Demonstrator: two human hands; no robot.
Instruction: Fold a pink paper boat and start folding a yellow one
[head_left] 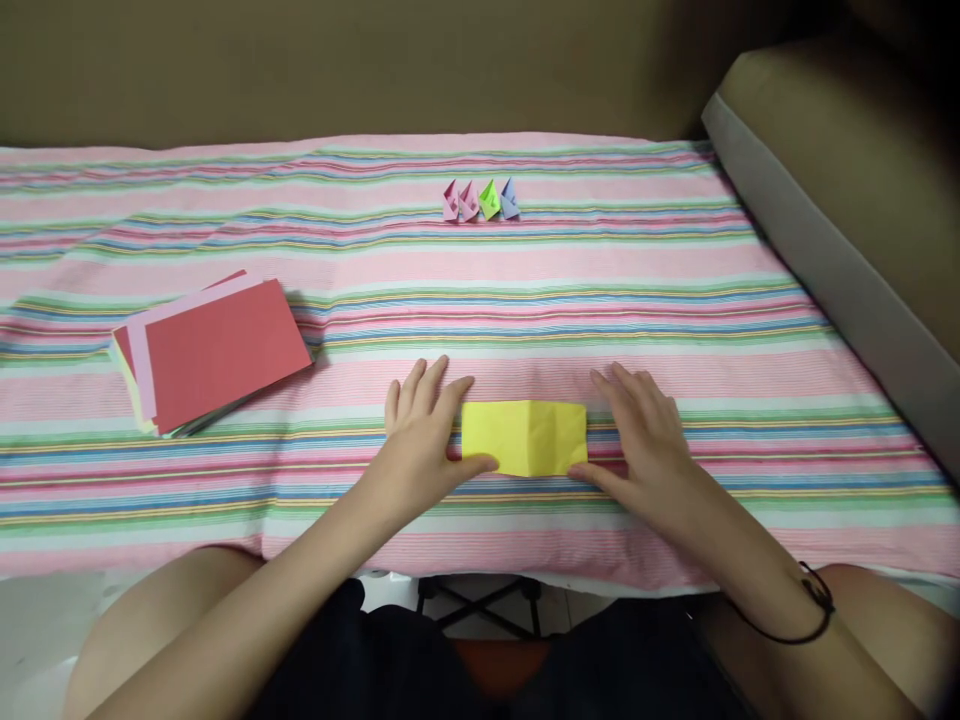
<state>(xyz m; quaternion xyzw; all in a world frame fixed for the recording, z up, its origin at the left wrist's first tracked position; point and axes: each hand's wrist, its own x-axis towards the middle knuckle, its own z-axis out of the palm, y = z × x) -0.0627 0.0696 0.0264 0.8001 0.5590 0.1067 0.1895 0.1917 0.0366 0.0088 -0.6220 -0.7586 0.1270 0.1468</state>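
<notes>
A yellow folded paper (523,436) lies flat on the striped cloth (525,290), with a crease down its middle. My left hand (422,432) rests flat at its left end, fingers spread, thumb on the lower left corner. At the right end lies my right hand (643,432), also flat and spread, its thumb touching the lower right corner. Neither hand grips the sheet.
A stack of coloured paper sheets (214,350), red on top, sits at the left. Several small folded paper figures (481,200), pink, green and blue, stand in a row at the back. A brown cushion (847,170) runs along the right edge. My knees show below the cloth's front edge.
</notes>
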